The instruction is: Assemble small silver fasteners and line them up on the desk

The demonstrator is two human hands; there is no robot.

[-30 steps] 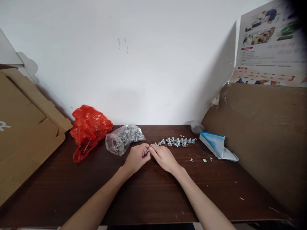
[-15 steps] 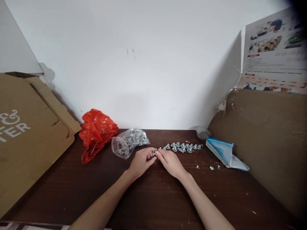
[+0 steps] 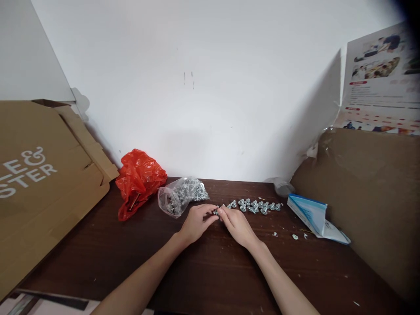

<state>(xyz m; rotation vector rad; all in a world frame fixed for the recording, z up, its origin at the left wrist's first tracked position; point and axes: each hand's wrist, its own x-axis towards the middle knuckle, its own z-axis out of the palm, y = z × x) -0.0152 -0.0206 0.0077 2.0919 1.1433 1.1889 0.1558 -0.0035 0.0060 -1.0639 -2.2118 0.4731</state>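
My left hand [image 3: 196, 222] and my right hand [image 3: 236, 224] meet at the middle of the dark wooden table. Between their fingertips is a small shiny metal fastener [image 3: 216, 212], which both hands pinch; fingers cover much of it, so its exact form is hard to make out. Just beyond and right of my right hand, several silvery metal fasteners [image 3: 264, 209] with wide round bases and short stems stand in loose rows. A clear plastic bag [image 3: 183, 194] full of similar metal pieces lies behind my left hand, its mouth facing left.
A crumpled red plastic bag [image 3: 139, 179] sits at back left beside a cardboard box [image 3: 55, 183]. On the right lie a blue-and-white packet [image 3: 310, 212], a clear round container [image 3: 282, 187] and white scraps [image 3: 295, 236]. A large cardboard piece [image 3: 367, 188] edges the right side.
The camera view has turned slightly left, shifting everything rightward in the picture. Both hands stay together at the fastener; the left fingers look a little more extended.
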